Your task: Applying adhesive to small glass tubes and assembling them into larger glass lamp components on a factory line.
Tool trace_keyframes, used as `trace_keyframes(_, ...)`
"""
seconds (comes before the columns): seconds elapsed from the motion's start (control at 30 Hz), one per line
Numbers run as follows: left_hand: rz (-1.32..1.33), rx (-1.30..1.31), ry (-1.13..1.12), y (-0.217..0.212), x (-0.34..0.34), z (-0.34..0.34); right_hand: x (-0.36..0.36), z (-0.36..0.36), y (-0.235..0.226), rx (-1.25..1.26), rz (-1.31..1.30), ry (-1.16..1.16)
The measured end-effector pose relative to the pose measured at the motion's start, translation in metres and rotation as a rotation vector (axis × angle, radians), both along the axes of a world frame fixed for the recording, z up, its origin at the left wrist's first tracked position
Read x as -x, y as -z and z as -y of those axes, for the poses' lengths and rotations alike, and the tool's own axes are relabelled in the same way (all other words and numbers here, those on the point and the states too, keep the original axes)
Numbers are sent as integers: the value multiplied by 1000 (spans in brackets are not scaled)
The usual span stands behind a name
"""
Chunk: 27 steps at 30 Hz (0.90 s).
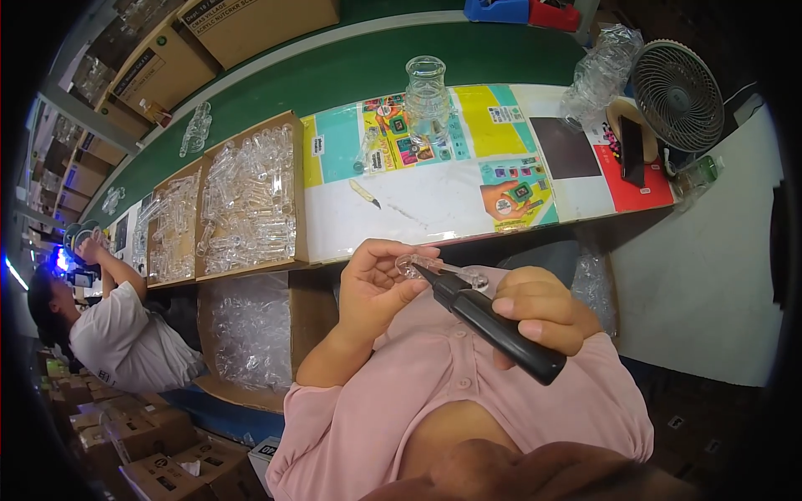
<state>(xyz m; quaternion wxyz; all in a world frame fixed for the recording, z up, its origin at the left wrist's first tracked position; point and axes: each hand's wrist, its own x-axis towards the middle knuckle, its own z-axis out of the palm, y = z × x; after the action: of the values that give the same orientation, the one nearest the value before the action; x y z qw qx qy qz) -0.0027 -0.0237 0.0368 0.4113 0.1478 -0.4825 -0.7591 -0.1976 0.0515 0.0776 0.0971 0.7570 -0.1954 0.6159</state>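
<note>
In front of my chest, my left hand (372,288) pinches a small clear plastic part (466,274) between thumb and fingers. My right hand (543,311) is wrapped round a black bottle (505,334) with a tapered, pointed nozzle. The tip of that nozzle meets the clear part close to my left fingertips; whether it touches the surface I cannot tell. Beyond my hands, on the table edge, a cardboard tray (299,179) is heaped with similar clear parts. A clear, stacked-looking plastic figure (428,100) stands upright at the back of the table.
A cutter-like pen tool (364,194) lies on the white sheet. To the right are a phone (631,150), a fan (678,96) and a clear bottle (698,174). An open carton (251,334) of clear plastic sits below the table. At far left a co-worker (125,326) works.
</note>
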Motion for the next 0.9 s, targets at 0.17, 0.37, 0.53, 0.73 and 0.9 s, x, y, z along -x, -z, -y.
trace_keyframes(0.17, 44, 96, -91, 2, 0, 2, -3, 9, 1, 63, -56, -28)
trace_keyframes(0.37, 124, 291, -285, 8, 3, 2, -7, 15, 4, 79, -46, -33)
trace_keyframes(0.53, 250, 636, -480, 11, 1, 7, -6, 15, 4, 29, -46, -32)
trace_keyframes(0.73, 344, 859, -607, 11, 1, 13, 7, 4, 6, -184, -30, -27)
trace_keyframes(0.9, 410, 946, -633, 14, 1, 14, 4, 20, 20, -306, 326, 38)
